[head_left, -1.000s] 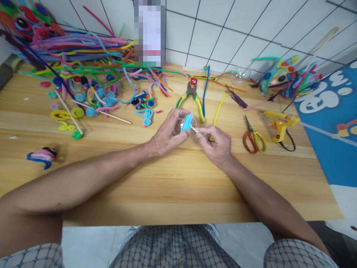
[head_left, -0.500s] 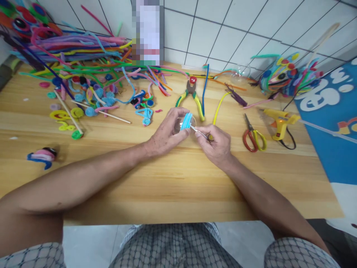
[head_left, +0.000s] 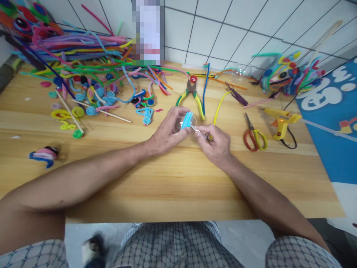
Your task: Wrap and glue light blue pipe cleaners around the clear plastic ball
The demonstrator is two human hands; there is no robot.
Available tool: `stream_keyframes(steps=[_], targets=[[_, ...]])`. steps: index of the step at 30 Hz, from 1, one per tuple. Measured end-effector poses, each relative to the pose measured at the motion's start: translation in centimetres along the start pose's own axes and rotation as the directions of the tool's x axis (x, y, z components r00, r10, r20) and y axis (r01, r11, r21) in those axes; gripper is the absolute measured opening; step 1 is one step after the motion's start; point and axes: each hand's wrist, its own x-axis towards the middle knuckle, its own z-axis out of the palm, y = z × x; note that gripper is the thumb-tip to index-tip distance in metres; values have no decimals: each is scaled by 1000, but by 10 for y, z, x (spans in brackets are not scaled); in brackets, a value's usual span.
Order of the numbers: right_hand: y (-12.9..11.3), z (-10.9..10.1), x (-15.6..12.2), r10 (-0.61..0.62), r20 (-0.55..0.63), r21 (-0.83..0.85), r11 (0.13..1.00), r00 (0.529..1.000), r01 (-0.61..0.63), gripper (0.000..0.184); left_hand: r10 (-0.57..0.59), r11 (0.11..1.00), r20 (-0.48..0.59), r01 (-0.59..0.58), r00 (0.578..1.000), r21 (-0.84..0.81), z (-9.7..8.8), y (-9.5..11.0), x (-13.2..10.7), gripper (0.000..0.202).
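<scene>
My left hand (head_left: 167, 130) is curled around a clear plastic ball (head_left: 193, 121) that holds a folded light-blue pipe cleaner piece (head_left: 186, 120). My right hand (head_left: 216, 143) pinches thin metal tweezers (head_left: 198, 132) whose tip touches the blue piece at the ball's opening. Both hands hover just above the wooden table (head_left: 178, 178) near its middle.
Yellow-handled pliers (head_left: 192, 95) and a yellow pipe cleaner (head_left: 219, 108) lie just behind the hands. Red-and-yellow scissors (head_left: 253, 134) and a yellow glue gun (head_left: 280, 121) sit to the right. A heap of coloured pipe cleaners (head_left: 75, 56) and coiled pieces fills the back left. A pipe-cleaner figure (head_left: 287, 76) stands at the back right.
The hands have barely shifted and keep the same grips. A small dark-and-white shape has appeared on the floor at the lower left.
</scene>
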Motion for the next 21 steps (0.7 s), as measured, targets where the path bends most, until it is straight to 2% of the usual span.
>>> stream_keyframes(steps=[13,21], targets=[[1,0,2,-76,-41,24,997,996,77,17,57,998,2,-57,998,31,1,-9,0,49],[0,0,2,-59,-33,12,998,998,60,15,81,996,8,-81,997,44,0,-10,-1,48]])
